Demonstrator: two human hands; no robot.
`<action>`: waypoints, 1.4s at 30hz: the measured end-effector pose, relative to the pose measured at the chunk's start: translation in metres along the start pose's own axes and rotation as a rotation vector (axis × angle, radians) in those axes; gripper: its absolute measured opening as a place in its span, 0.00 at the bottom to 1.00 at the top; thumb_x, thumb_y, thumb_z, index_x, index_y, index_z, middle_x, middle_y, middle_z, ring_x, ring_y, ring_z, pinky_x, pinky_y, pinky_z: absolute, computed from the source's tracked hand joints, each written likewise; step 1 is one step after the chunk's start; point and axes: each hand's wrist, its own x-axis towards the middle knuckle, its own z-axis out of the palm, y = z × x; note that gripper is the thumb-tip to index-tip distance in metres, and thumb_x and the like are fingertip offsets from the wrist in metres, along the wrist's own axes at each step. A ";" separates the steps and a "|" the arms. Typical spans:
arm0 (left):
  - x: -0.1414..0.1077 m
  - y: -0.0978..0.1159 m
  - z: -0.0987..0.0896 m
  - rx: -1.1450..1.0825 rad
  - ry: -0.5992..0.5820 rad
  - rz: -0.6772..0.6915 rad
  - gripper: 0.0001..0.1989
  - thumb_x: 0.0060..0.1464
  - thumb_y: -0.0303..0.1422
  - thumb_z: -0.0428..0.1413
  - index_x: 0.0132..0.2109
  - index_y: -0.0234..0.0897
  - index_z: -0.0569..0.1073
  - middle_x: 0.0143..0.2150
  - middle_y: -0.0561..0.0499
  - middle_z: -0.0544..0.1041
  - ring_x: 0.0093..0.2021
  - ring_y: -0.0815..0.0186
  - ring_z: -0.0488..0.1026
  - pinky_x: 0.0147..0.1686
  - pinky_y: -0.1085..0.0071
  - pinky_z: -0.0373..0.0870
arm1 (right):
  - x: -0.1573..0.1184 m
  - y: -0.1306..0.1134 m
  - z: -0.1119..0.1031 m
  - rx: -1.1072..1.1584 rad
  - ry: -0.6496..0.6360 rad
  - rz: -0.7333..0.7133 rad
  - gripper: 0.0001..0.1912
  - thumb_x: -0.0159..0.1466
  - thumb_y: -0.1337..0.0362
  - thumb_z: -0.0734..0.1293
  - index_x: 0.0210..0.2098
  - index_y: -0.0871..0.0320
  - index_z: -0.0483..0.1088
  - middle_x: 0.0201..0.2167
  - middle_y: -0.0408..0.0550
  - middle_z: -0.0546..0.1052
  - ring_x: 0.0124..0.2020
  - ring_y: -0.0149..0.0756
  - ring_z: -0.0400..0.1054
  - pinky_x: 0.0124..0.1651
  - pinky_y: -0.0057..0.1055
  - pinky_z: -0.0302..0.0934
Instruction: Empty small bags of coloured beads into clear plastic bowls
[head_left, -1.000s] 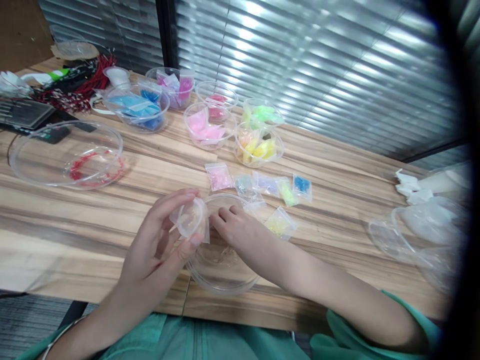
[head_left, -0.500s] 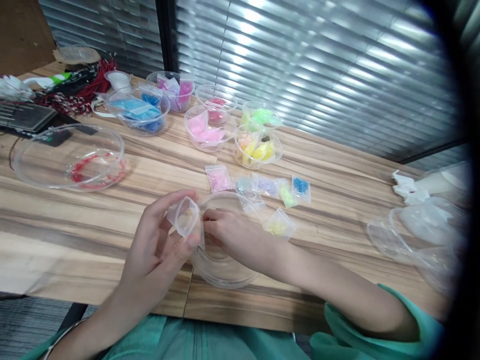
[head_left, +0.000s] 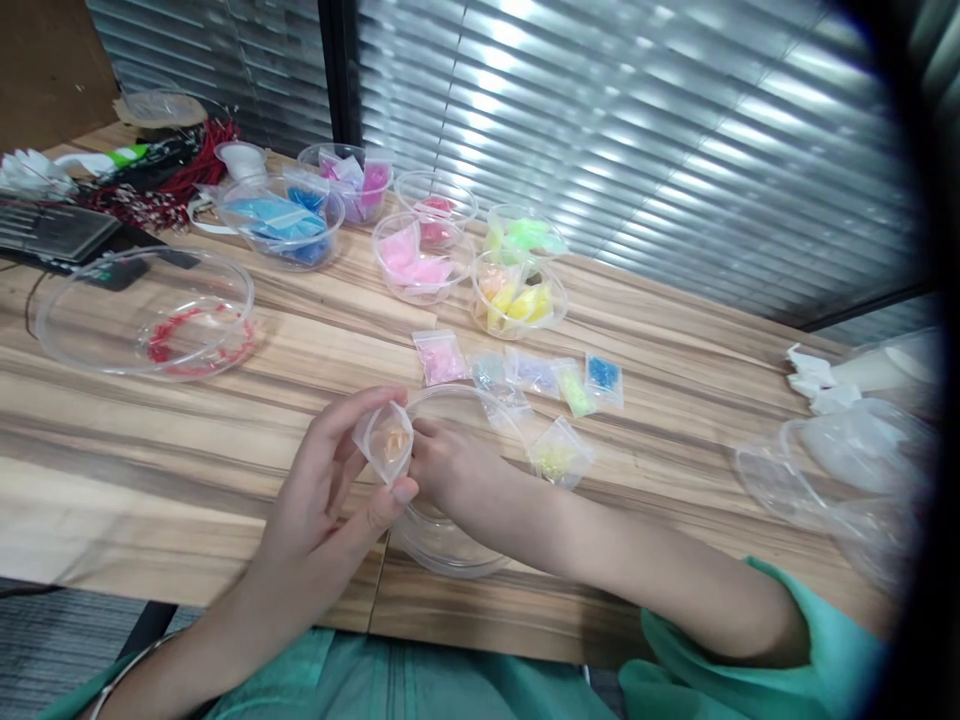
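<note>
My left hand [head_left: 337,500] grips a small clear zip bag [head_left: 384,445] between thumb and fingers. The bag's mouth gapes toward me, and a little orange stuff shows inside. Right beside the bag is my right hand [head_left: 457,465], its fingers curled in and their tips mostly hidden; what they hold, if anything, I cannot make out. Under both hands stands a round clear plastic bowl [head_left: 450,562]. Just beyond it lie small bags of beads: a pink bag [head_left: 440,357], a blue bag [head_left: 603,378], a yellow-green bag [head_left: 574,388] and a yellow bag [head_left: 559,455].
Farther back stand clear tubs of coloured bags, including a blue tub [head_left: 289,240], a pink tub [head_left: 420,275] and a yellow tub [head_left: 517,310]. At left is a large clear bowl [head_left: 52,335] near a red bead ring [head_left: 169,335]. Clear plastic containers [head_left: 847,470] lie at right.
The bag in my left hand has shifted slightly right and turned, so its orange contents show more clearly. My right hand stays close beside it.
</note>
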 end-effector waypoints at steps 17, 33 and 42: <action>-0.011 -0.002 0.005 0.341 -0.280 0.146 0.33 0.64 0.33 0.58 0.69 0.57 0.52 0.69 0.55 0.62 0.71 0.62 0.56 0.71 0.63 0.55 | -0.050 -0.017 -0.043 0.350 0.516 0.145 0.13 0.66 0.81 0.59 0.39 0.56 0.64 0.36 0.40 0.70 0.36 0.28 0.65 0.38 0.25 0.59; -0.008 -0.011 0.009 0.418 -0.282 0.153 0.32 0.62 0.39 0.60 0.67 0.55 0.54 0.66 0.49 0.67 0.71 0.51 0.59 0.69 0.42 0.55 | -0.061 -0.038 -0.028 -0.082 0.436 0.088 0.15 0.66 0.81 0.57 0.38 0.61 0.71 0.43 0.55 0.71 0.44 0.41 0.62 0.43 0.36 0.63; -0.006 -0.005 0.005 0.475 -0.294 0.150 0.31 0.63 0.41 0.58 0.67 0.56 0.52 0.64 0.51 0.71 0.64 0.56 0.69 0.64 0.53 0.68 | -0.064 -0.031 -0.034 0.160 0.376 0.041 0.18 0.66 0.83 0.56 0.46 0.59 0.69 0.40 0.46 0.73 0.42 0.32 0.66 0.45 0.28 0.62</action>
